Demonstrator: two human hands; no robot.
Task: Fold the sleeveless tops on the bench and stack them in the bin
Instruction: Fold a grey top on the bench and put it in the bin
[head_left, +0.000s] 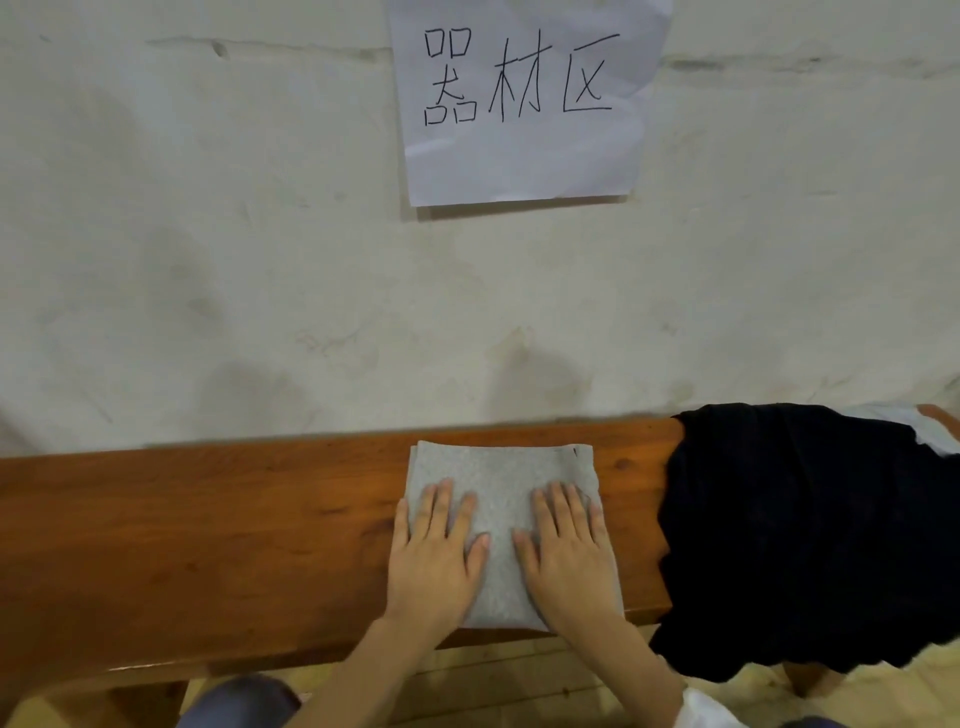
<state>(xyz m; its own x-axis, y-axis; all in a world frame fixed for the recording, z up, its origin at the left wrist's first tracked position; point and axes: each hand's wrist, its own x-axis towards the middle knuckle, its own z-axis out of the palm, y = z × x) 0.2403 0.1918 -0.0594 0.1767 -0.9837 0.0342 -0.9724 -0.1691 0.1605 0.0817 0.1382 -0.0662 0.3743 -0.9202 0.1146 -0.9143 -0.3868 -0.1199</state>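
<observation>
Grey top: folded into a rectangle, lying flat on the bench under both hands.
Left hand: fingers straight, palm pressing the top's left half; it grips nothing.
Right hand: likewise flat, on the right half; the 2 thumbs are near but apart.
Handling: probably light, soft and limp, so it would sag if lifted by 1 edge. Take both side edges, beside each little finger.
Black top: unfolded, draped over the bench just right of the right hand.
Bin: not in view.
</observation>
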